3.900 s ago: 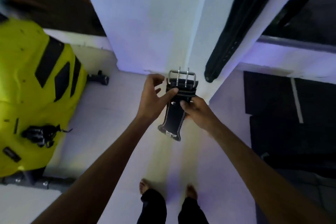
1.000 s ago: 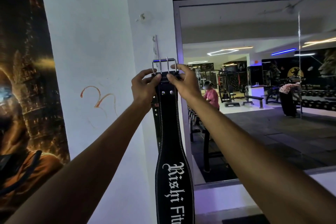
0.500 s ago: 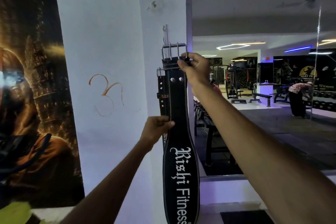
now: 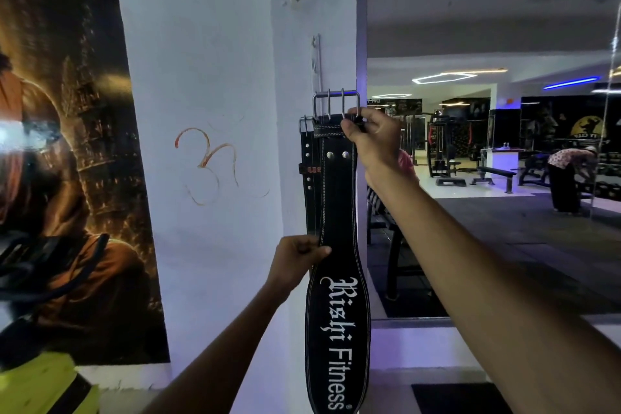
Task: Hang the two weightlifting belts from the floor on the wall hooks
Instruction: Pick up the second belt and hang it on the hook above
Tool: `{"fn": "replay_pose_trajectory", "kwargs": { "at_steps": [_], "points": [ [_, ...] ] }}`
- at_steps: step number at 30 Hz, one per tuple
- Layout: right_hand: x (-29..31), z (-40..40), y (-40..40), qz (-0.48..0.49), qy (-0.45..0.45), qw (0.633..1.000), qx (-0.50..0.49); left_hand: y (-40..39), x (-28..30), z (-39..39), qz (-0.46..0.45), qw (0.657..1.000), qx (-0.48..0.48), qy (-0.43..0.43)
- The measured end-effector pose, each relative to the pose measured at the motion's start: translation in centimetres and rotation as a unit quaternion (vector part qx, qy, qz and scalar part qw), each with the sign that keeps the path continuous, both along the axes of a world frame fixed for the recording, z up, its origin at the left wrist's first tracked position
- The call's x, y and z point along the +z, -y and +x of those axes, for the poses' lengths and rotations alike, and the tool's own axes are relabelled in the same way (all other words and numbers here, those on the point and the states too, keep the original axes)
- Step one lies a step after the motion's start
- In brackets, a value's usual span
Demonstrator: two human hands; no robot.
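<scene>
A black weightlifting belt (image 4: pixel 337 212) with white lettering hangs down against the white pillar (image 4: pixel 208 77). Its steel buckle (image 4: pixel 336 103) is at the top, just below a metal wall hook (image 4: pixel 317 57). My right hand (image 4: pixel 371 134) pinches the belt right under the buckle. My left hand (image 4: pixel 297 257) grips the belt's left edge at mid-height. Behind it a second black belt (image 4: pixel 308 171) hangs flat on the pillar, mostly hidden, with its own buckle showing at the upper left.
A dark poster (image 4: pixel 67 144) covers the wall to the left. A large mirror (image 4: pixel 487 144) fills the right, reflecting gym machines and a bending person (image 4: pixel 568 175). A yellow object (image 4: pixel 37 386) sits at the lower left.
Since the earliest frame the belt came up from the floor to the pillar. In the last second my left hand slid down from the buckle to the belt's middle; the buckle sits slightly higher.
</scene>
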State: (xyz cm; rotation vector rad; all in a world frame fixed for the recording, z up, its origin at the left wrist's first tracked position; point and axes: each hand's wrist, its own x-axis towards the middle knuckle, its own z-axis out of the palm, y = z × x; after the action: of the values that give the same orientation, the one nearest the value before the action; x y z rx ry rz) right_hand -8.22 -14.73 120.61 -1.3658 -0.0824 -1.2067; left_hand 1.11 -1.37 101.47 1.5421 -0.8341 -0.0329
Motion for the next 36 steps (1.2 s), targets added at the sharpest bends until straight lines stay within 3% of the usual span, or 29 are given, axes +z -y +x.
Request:
{"fn": "replay_pose_trajectory", "kwargs": {
  "at_steps": [8,11,17,21,27,31,36],
  "points": [
    [-1.5,-0.5,0.0,0.019,-0.013,1.0,0.0,-1.5,-6.2,-0.8,0.095,0.995,-0.008,-0.042],
    [-2.3,0.0,0.5,0.01,-0.027,1.0,-0.006,-1.1,-3.4,-0.2,0.06,0.998,0.028,-0.013],
    [-2.9,1.0,0.9,-0.014,-0.021,1.0,0.007,1.2,9.8,-1.0,-0.15,0.98,0.088,0.092],
    [-2.1,1.3,1.3,-0.014,-0.007,1.0,0.018,2.5,15.1,-0.9,-0.142,0.971,0.11,0.158],
    [-0.9,1.3,3.1,-0.016,0.002,0.999,0.042,3.7,16.9,-0.3,-0.144,0.963,0.113,0.198],
    [-1.2,2.6,4.9,-0.034,0.007,0.999,-0.016,5.1,18.0,-0.8,-0.118,0.948,0.139,0.259],
    [-0.1,4.6,7.3,-0.179,0.055,0.98,-0.066,6.8,18.5,0.5,-0.118,0.933,0.175,0.292]
  ]
}}
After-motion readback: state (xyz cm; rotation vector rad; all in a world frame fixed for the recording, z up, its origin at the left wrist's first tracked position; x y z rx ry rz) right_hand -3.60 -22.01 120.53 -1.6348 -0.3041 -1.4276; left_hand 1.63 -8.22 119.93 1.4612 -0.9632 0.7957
